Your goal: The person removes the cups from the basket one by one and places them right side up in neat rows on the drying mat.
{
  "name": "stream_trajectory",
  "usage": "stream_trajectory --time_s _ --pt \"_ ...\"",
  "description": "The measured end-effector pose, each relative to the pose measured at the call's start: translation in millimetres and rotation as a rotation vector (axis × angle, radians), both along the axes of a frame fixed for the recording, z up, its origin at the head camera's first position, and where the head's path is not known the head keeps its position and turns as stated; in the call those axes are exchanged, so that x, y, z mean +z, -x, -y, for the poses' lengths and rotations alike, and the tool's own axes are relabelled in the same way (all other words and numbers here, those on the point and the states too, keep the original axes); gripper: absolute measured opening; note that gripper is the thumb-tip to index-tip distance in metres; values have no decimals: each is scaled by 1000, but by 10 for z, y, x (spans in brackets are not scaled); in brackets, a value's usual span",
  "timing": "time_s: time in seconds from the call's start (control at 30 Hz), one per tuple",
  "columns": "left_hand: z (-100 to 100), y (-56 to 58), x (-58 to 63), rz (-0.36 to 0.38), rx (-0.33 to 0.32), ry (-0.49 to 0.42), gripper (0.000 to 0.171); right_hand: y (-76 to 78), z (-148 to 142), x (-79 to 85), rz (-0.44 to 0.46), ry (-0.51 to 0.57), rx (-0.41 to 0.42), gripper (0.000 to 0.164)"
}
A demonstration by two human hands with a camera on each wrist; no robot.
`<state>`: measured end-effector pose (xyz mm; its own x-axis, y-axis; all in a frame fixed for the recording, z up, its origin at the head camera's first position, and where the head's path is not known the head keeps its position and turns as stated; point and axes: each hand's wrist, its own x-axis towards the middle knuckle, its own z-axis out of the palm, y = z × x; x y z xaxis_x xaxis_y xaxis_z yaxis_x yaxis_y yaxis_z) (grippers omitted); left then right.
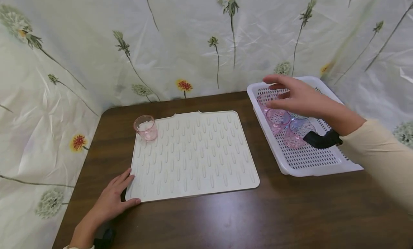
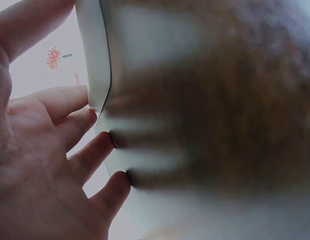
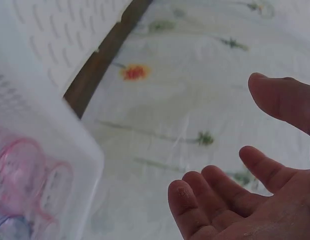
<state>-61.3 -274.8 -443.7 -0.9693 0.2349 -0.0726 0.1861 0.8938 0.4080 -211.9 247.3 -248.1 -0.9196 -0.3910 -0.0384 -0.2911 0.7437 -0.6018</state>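
My left hand (image 1: 111, 198) rests at the near left corner of a white ridged mat (image 1: 193, 159), fingers along its left edge and thumb at the front edge. In the left wrist view, the fingertips of that hand (image 2: 69, 145) are right at the table and the mat's pale edge (image 2: 97, 55). A clear pink cup (image 1: 148, 131) stands upright on the mat's far left corner. My right hand (image 1: 300, 94), holding nothing, hovers over a white basket (image 1: 309, 164) with fingers and thumb apart. Inside the basket are several clear tinted cups (image 1: 277, 118), partly hidden by the hand.
The brown wooden table (image 1: 226, 216) runs along the mat's front and between mat and basket. A flower-printed sheet (image 1: 180, 37) hangs behind and at both sides, close to the basket's far edge. The basket's raised rim (image 3: 92, 155) stands around the cups.
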Motion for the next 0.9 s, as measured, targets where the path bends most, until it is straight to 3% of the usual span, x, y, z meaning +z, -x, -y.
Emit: stream_trajectory --time_s 0.27,0.4,0.9 --pt "12 -20 -38 -11 4 -3 85 -54 -782 -95 -11 -50 -113 77" --pt "19 -10 -45 -8 3 -8 86 -93 -1039 -124 -18 -106 -191 79" --pt "32 -4 -40 -5 -5 -8 86 -127 -1256 -373 27 -103 -234 79"
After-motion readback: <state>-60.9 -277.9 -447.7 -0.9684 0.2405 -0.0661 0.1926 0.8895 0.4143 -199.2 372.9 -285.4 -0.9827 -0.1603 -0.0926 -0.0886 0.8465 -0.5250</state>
